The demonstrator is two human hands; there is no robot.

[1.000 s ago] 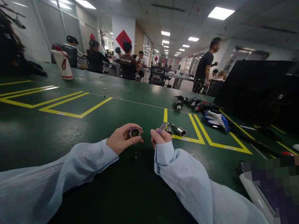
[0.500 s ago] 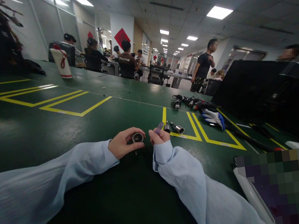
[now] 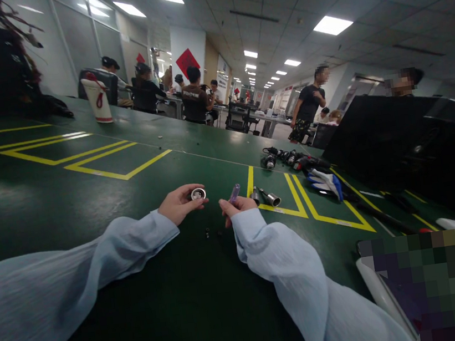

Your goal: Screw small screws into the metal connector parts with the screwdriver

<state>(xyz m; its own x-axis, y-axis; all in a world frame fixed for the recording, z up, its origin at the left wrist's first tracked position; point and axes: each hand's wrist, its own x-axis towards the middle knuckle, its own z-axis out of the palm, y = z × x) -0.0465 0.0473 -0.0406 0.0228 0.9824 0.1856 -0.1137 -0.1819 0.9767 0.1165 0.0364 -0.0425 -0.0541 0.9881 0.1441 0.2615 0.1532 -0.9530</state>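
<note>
My left hand [image 3: 179,204] pinches a small round metal ring part [image 3: 197,194] between thumb and fingers, just above the green table [image 3: 90,211]. My right hand [image 3: 236,205] is closed around a thin purple-handled tool [image 3: 234,193] whose tip points up and away. The two hands sit a little apart. Two tiny dark parts [image 3: 208,232] lie on the table between my wrists. Just right of my right hand lie two short metal cylinders [image 3: 268,197] inside a yellow-taped box.
A blue and white glove [image 3: 324,179] and a row of black metal parts [image 3: 284,157] lie further right. Black cases [image 3: 395,137] stand at the right. A white cup [image 3: 97,100] stands far left. Several people sit or stand beyond the table.
My hands have drawn a little apart. The left hand has turned the ring part so its bright face shows, and the purple tool now tilts more upright.
</note>
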